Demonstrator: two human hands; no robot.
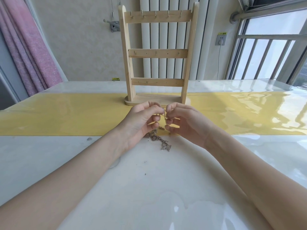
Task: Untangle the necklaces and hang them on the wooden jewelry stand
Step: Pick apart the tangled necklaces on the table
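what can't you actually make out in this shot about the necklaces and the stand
- How many necklaces there are: head view, the chains are too fine and bunched in one tangle.
- Where the chain is pinched: curled fingers of the left hand and right hand cover it.
- Front edge of the wooden jewelry stand base: behind both hands.
- Lower-bar hooks: too small to count.

Necklaces [159, 138]: thin silvery chains, tangled in one clump. Upper strands raised and pinched at the grip; rest trails below it onto the table, toward the person. Wooden jewelry stand [157, 53]: upright just beyond the grip, three hooked crossbars, nothing hanging.
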